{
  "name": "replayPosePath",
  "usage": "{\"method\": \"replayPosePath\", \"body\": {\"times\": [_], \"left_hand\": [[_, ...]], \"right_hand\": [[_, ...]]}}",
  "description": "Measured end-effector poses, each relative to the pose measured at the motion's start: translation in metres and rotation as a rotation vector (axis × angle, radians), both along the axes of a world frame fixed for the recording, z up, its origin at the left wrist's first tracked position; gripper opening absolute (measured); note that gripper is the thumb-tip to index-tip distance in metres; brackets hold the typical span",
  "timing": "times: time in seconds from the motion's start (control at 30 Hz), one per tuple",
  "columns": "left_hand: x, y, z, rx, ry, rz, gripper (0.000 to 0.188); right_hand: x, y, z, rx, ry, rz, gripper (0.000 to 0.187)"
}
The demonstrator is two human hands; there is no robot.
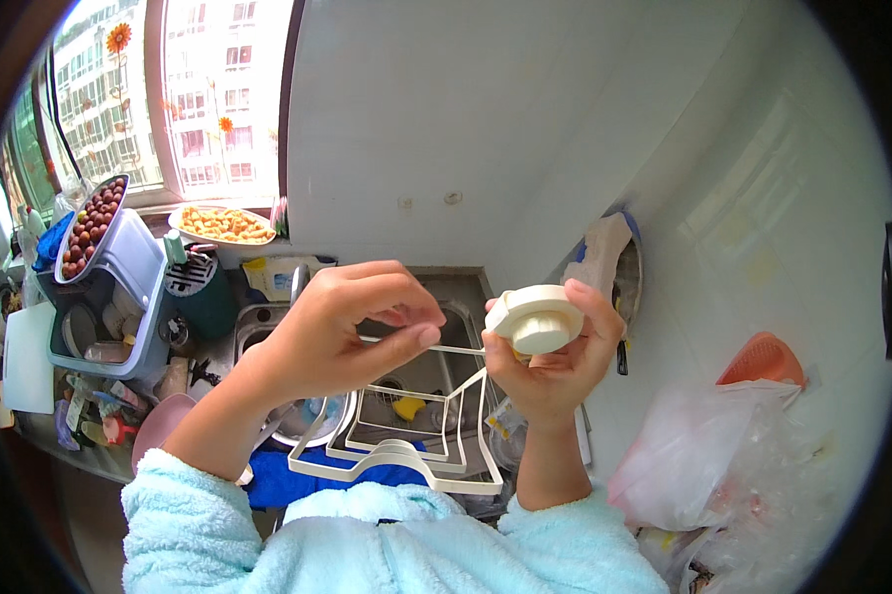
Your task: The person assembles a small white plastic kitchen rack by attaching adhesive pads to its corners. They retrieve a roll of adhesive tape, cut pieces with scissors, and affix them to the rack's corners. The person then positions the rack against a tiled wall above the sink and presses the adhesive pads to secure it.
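Note:
My right hand [557, 366] grips a cream plastic knob piece [533, 319], round with a wide scalloped rim and a ribbed centre. Thumb and fingers hold it from below and the side. My left hand [362, 322] is closed in a pinch just left of it, the fingers curled toward the thumb; what lies between them, if anything, is too small to make out. Below both hands a cream wire rack [396, 453] stands close to my chest, over the sink. One of its bars runs behind my left thumb toward the right hand; whether either hand touches it is unclear.
The steel sink [463, 292] lies beneath the rack, with a yellow item [407, 407] in it. A blue cloth [327, 482] is at its near edge. Left stand a blue-grey bin [119, 368] and a dark green canister [200, 297]. Plastic bags [703, 455] hang at right.

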State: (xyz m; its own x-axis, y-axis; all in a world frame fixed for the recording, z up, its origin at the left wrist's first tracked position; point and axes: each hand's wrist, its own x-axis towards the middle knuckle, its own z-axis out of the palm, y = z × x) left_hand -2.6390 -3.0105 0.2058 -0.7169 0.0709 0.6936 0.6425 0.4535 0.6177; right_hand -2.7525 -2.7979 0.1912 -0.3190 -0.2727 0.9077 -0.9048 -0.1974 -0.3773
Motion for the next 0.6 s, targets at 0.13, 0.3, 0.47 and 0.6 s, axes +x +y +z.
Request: {"method": "replayPosePath", "body": {"times": [0.13,0.3,0.47,0.6], "left_hand": [[0.01,0.001,-0.021,0.123,-0.085,-0.032,0.013],[0.034,0.001,-0.064,-0.051,-0.346,0.08,0.021],[0.048,0.005,-0.124,-0.098,-0.615,0.057,0.014],[0.057,0.015,-0.146,-0.051,-0.609,-0.039,0.01]], "right_hand": [[0.006,-0.002,-0.022,0.049,-0.094,0.068,0.081],[0.023,0.004,-0.074,0.136,-0.206,0.03,0.083],[0.043,0.019,-0.127,0.289,-0.141,0.065,0.082],[0.06,0.024,-0.145,0.28,-0.176,0.038,0.084]]}}
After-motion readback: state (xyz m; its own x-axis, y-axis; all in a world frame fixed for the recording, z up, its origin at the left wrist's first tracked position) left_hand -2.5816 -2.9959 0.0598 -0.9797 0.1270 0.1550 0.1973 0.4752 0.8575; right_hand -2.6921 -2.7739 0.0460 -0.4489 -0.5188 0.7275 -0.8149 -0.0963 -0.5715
